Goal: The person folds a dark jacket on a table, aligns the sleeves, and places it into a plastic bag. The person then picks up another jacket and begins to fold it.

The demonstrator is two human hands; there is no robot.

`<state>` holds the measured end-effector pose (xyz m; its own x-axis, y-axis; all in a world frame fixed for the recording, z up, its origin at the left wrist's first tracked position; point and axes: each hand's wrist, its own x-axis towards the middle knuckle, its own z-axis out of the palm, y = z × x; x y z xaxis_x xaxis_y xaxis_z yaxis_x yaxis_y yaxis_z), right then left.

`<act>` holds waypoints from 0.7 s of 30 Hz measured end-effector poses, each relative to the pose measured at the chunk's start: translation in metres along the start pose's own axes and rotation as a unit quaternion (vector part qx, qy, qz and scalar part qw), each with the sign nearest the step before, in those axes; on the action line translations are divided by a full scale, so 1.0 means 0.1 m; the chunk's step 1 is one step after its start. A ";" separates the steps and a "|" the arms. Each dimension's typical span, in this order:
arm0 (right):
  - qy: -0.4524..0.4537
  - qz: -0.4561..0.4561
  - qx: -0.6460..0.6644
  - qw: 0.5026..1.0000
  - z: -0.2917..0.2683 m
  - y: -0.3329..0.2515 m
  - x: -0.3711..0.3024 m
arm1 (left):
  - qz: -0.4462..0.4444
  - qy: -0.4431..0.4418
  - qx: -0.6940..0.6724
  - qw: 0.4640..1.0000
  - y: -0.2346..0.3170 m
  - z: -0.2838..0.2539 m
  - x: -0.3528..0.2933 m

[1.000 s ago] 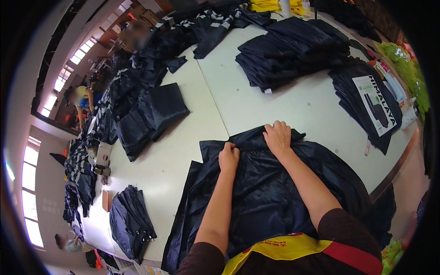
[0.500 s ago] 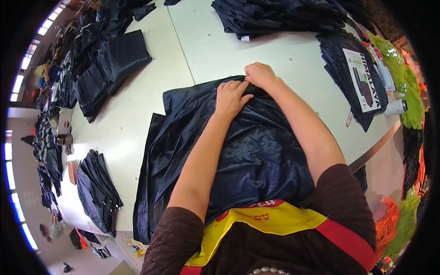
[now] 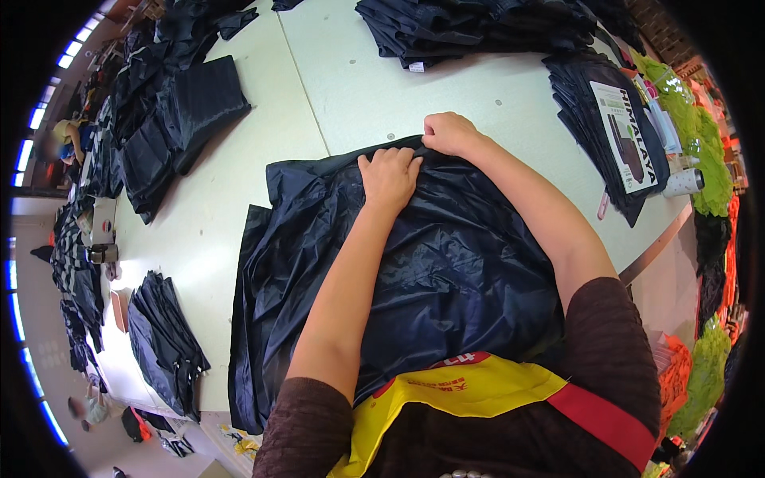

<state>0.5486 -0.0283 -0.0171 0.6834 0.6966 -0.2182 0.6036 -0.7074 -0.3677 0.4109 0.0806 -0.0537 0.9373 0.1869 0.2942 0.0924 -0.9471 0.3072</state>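
Judging remotely, I expect soft, slippery black cloth (image 3: 462, 271): grip its edge (image 3: 319, 165); right hand (image 3: 451, 134) pinches it, left hand (image 3: 389, 182) fingers spread.

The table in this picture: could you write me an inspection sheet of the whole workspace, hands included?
Surface: pale table, with a seam running away from the person.
Job's things: shiny dark cloth, spread and wrinkled before the person.
Clutter: dark bundle at lower left; dark pile at the far side; printed sheet on a stack at right.
Hands: left hand rests on the cloth; right hand pinches its far edge.
Cables: nothing seen.
Surroundings: green cloth at right; another person at upper left.
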 end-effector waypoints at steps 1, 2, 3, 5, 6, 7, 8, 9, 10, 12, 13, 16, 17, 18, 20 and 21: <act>-0.014 -0.015 -0.020 1.000 0.00 0.02 -0.01 | 0.000 0.013 -0.004 1.000 0.00 0.00 -0.02; -0.018 -0.062 -0.025 0.998 -0.06 0.06 0.00 | -0.001 0.026 -0.008 1.000 0.01 0.00 -0.03; -0.022 -0.110 -0.029 0.993 -0.13 0.09 0.01 | -0.001 0.038 -0.012 0.999 0.01 0.00 -0.04; -0.042 -0.140 -0.041 0.988 -0.25 0.04 -0.01 | -0.035 -0.008 -0.002 0.999 0.05 -0.06 0.00; -0.060 -0.144 -0.046 0.987 -0.27 0.01 -0.02 | -0.058 -0.043 0.020 0.997 0.09 -0.09 0.03; -0.078 -0.148 -0.049 0.985 -0.27 -0.01 -0.04 | -0.079 -0.079 0.044 0.993 0.15 -0.14 0.06; -0.095 -0.140 -0.036 0.985 -0.25 0.00 -0.05 | -0.133 -0.143 0.033 0.980 0.22 -0.19 0.15; -0.083 -0.124 -0.013 0.989 -0.22 0.01 -0.06 | -0.162 -0.173 0.015 0.971 0.24 -0.21 0.21; -0.071 -0.103 0.008 0.992 -0.16 0.04 -0.10 | -0.188 -0.202 -0.005 0.961 0.28 -0.24 0.28; -0.029 -0.103 0.083 0.991 0.10 0.22 -0.09 | -0.244 -0.236 -0.065 0.938 0.28 -0.16 0.36; 0.001 -0.111 0.114 0.987 0.14 0.21 -0.13 | -0.253 -0.225 -0.069 0.938 0.25 -0.12 0.35; -0.024 -0.170 0.068 0.983 -0.02 0.24 -0.20 | -0.275 -0.195 -0.081 0.938 0.16 -0.05 0.32; -0.052 -0.191 0.012 0.980 -0.15 0.22 -0.19 | -0.281 -0.187 -0.084 0.938 0.17 -0.06 0.32; -0.068 -0.188 -0.032 0.979 -0.21 0.15 -0.17 | -0.288 -0.178 -0.087 0.937 0.18 -0.08 0.33; -0.060 -0.169 -0.007 0.984 -0.39 -0.02 -0.11 | -0.291 -0.139 -0.087 0.942 0.21 -0.09 0.35; -0.052 -0.155 0.017 0.986 -0.45 -0.07 -0.06 | -0.279 -0.124 -0.094 0.948 0.21 -0.09 0.33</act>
<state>0.5582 -0.0331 0.0272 0.4213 0.8887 -0.1808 0.7621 -0.4549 -0.4607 0.4412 0.0688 -0.0296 0.8126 0.5557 -0.1759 0.5569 -0.6512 0.5156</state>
